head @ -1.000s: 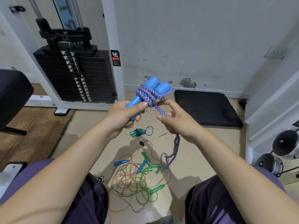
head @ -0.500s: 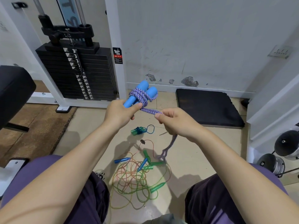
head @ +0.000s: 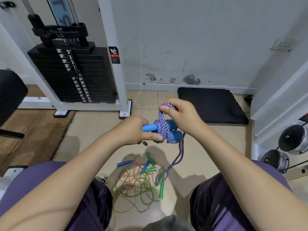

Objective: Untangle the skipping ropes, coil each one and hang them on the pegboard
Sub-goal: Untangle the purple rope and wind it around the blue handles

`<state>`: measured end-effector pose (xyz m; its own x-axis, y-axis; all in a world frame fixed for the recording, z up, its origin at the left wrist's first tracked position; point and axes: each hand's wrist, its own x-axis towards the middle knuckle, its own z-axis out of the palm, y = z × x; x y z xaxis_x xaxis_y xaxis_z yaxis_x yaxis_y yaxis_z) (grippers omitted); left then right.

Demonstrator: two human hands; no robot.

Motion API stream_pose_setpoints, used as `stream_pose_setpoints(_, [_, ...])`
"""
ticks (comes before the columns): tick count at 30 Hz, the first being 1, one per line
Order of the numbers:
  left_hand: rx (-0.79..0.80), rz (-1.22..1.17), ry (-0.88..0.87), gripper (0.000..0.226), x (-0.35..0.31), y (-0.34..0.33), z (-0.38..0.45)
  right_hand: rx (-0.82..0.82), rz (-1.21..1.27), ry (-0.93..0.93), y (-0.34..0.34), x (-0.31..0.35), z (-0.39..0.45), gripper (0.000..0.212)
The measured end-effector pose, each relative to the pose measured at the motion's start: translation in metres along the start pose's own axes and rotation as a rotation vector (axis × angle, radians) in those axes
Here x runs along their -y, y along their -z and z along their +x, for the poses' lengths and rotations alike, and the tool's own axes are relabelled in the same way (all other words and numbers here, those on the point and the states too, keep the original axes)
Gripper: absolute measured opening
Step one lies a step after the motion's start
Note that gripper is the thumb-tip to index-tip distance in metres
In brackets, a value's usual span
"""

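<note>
Braided purple-and-white rope [head: 162, 126] wraps the 2 smooth blue cylindrical handles [head: 172, 130] we hold above the tiled floor [head: 93, 130]. Our left hand [head: 133, 130] grips the handle ends, our right hand [head: 180, 115] pinches a raised rope loop, and the tail hangs down to the tangle of thin glossy green and orange ropes [head: 138, 182] below.

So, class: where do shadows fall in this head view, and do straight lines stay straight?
Head view: soft shadows of the arms fall on the floor tiles around the tangled ropes; the white machine post leans with wide-angle distortion.
</note>
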<state>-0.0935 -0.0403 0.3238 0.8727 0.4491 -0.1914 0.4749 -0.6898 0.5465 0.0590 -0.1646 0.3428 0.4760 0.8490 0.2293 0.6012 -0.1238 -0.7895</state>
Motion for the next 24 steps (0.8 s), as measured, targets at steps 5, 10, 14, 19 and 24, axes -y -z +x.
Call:
stream_pose_setpoints(5, [-0.141,0.020,0.000,0.091,-0.004,0.001,-0.003,-0.054,-0.046,-0.058,0.003,-0.004,0.001,0.039])
stream_pose_setpoints(10, [-0.180,-0.052,-0.024,0.069,-0.002,-0.001,-0.006,-0.071,-0.064,-0.077,0.004,-0.005,0.001,0.034])
stream_pose_setpoints(14, [-0.163,-0.173,-0.016,0.062,-0.001,0.002,-0.007,-0.062,-0.024,0.005,0.007,-0.004,0.004,0.028])
stream_pose_setpoints(19, [-0.105,-0.474,-0.026,0.054,-0.001,0.010,-0.008,0.097,0.334,-0.268,0.007,-0.002,0.004,0.027])
stream_pose_setpoints(24, [0.067,-0.830,0.011,0.028,0.002,0.015,-0.009,0.295,0.750,-0.365,0.013,-0.001,0.005,0.057])
